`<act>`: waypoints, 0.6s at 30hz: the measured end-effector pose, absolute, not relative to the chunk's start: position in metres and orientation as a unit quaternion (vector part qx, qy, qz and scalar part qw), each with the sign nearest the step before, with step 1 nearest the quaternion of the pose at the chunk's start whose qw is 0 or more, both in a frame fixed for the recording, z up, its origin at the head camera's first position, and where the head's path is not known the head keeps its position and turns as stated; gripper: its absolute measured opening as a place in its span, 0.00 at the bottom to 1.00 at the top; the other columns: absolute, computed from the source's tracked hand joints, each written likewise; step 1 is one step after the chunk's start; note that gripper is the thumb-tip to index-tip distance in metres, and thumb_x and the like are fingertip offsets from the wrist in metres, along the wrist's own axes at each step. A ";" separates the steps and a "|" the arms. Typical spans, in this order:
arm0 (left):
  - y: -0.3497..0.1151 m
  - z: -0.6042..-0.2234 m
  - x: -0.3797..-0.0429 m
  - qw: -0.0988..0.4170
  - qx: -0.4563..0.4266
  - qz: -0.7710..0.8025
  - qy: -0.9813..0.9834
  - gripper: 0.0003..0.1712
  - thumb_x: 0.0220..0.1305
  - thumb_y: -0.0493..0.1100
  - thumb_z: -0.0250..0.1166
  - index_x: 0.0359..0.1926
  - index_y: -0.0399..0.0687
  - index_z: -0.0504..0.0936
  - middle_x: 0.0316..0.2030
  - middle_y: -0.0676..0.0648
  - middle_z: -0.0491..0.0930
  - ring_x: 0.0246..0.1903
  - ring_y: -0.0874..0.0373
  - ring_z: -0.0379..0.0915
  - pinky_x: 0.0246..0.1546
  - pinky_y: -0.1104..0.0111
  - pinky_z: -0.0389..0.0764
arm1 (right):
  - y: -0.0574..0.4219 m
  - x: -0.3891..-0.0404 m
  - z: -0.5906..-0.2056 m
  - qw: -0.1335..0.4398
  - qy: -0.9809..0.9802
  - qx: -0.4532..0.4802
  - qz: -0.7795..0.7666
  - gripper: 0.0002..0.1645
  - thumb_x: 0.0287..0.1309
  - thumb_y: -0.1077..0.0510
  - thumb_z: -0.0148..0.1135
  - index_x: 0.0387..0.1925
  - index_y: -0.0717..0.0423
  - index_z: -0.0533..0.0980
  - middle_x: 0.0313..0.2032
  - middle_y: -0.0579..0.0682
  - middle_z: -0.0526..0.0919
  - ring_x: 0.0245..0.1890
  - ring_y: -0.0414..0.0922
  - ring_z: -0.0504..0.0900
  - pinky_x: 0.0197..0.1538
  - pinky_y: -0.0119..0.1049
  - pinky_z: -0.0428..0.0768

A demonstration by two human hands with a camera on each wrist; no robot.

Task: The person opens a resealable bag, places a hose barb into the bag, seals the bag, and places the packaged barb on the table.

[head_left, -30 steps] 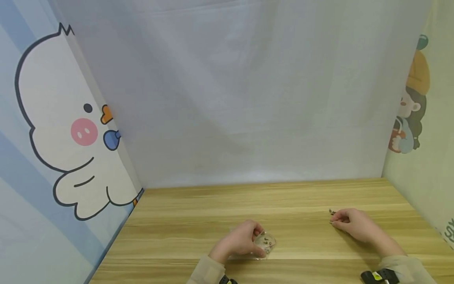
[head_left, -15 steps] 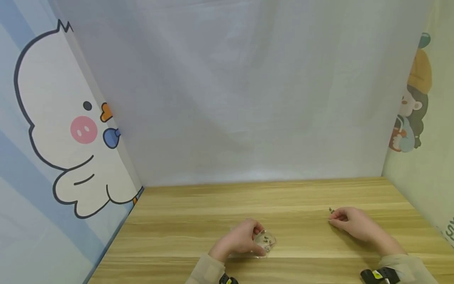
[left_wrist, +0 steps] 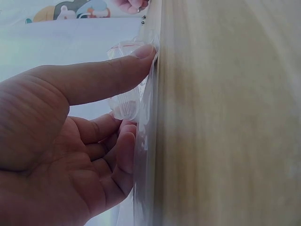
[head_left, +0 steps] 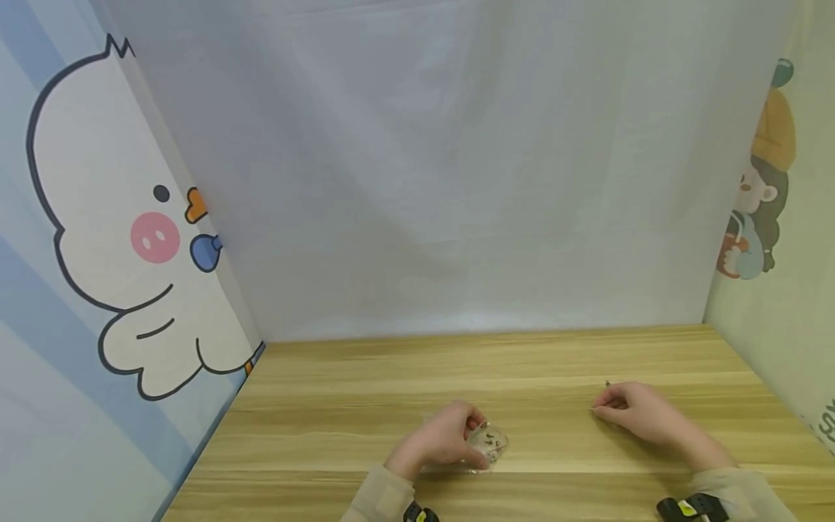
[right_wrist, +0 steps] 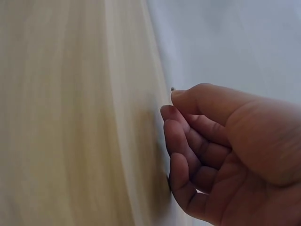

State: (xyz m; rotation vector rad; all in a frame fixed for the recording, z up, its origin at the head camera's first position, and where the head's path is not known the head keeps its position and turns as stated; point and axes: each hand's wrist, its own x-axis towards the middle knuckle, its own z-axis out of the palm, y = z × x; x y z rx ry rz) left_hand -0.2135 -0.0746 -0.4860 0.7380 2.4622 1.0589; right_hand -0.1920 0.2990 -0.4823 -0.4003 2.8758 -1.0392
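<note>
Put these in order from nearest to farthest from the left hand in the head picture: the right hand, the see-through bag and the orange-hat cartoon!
From the left hand:
1. See-through bag: touching it, at the fingers' right side.
2. Right hand: well off to the right.
3. Orange-hat cartoon: on the right wall, beyond the right hand.

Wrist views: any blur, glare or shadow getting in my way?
Right wrist: table blurred, dark shadow beside the right hand, speck by the thumb too small to identify; left wrist: table blurred too, pale glints on the plastic bag.
</note>
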 end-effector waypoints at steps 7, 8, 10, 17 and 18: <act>-0.075 -0.486 -0.211 0.180 0.260 0.371 0.873 0.34 0.47 0.37 0.87 0.55 0.40 0.82 0.44 0.54 0.78 0.38 0.64 0.72 0.43 0.71 0.79 | 0.284 -0.191 -0.481 0.049 0.918 -0.165 -0.359 0.08 0.69 0.53 0.72 0.40 0.54 0.85 0.34 0.41 0.86 0.35 0.32 0.80 0.39 0.33 0.80; -0.075 -0.485 -0.211 0.179 0.260 0.372 0.873 0.33 0.48 0.37 0.87 0.55 0.40 0.82 0.43 0.53 0.78 0.38 0.64 0.72 0.43 0.71 0.79 | 0.281 -0.191 -0.481 0.049 0.916 -0.169 -0.360 0.08 0.69 0.53 0.72 0.40 0.54 0.85 0.34 0.40 0.86 0.35 0.32 0.80 0.39 0.33 0.80; -0.075 -0.485 -0.212 0.177 0.260 0.372 0.873 0.33 0.48 0.37 0.87 0.54 0.40 0.82 0.43 0.53 0.78 0.38 0.64 0.72 0.43 0.71 0.78 | 0.274 -0.191 -0.480 0.051 0.912 -0.177 -0.367 0.08 0.69 0.53 0.72 0.40 0.54 0.85 0.34 0.40 0.86 0.35 0.32 0.80 0.39 0.33 0.80; -0.075 -0.485 -0.213 0.177 0.264 0.369 0.873 0.33 0.48 0.36 0.87 0.54 0.39 0.82 0.43 0.53 0.78 0.38 0.63 0.71 0.43 0.71 0.78 | 0.251 -0.191 -0.483 0.067 0.892 -0.209 -0.396 0.07 0.68 0.56 0.72 0.40 0.56 0.85 0.34 0.40 0.86 0.34 0.32 0.81 0.38 0.32 0.81; -0.076 -0.485 -0.213 0.177 0.264 0.367 0.874 0.33 0.48 0.36 0.87 0.54 0.39 0.82 0.43 0.53 0.78 0.38 0.64 0.71 0.43 0.71 0.78 | 0.247 -0.191 -0.484 0.069 0.889 -0.213 -0.400 0.07 0.68 0.56 0.72 0.40 0.56 0.85 0.34 0.40 0.86 0.34 0.32 0.81 0.39 0.32 0.81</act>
